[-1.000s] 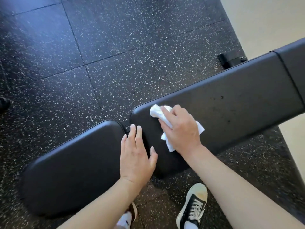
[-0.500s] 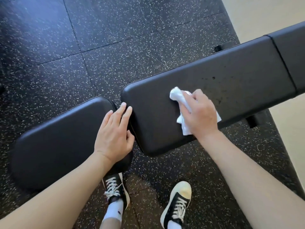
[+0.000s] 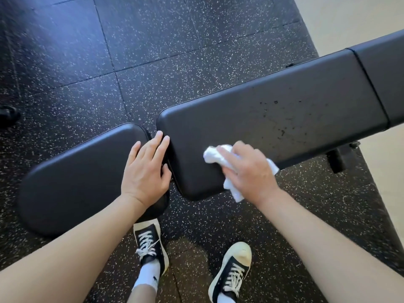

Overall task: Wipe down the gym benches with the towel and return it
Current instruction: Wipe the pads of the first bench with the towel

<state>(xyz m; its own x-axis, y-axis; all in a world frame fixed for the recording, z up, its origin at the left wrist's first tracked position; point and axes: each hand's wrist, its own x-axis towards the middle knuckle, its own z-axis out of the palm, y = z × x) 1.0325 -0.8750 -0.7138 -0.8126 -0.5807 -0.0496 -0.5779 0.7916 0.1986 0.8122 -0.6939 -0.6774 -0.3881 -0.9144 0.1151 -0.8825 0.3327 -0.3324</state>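
A black padded gym bench runs across the view in two parts: a short seat pad at the left and a long back pad at the right, with small dark specks on its surface. My right hand grips a crumpled white towel and presses it on the near edge of the back pad. My left hand rests flat with straight fingers on the right end of the seat pad, fingertips at the gap between the pads.
Black speckled rubber floor tiles surround the bench. A pale wall or floor lies at the upper right. A bench frame foot sticks out under the back pad. My two black sneakers stand just below the bench.
My right hand with the towel swept right along the back pad, then back left toward its near edge. My left hand shifted onto the seat pad's end and stayed there.
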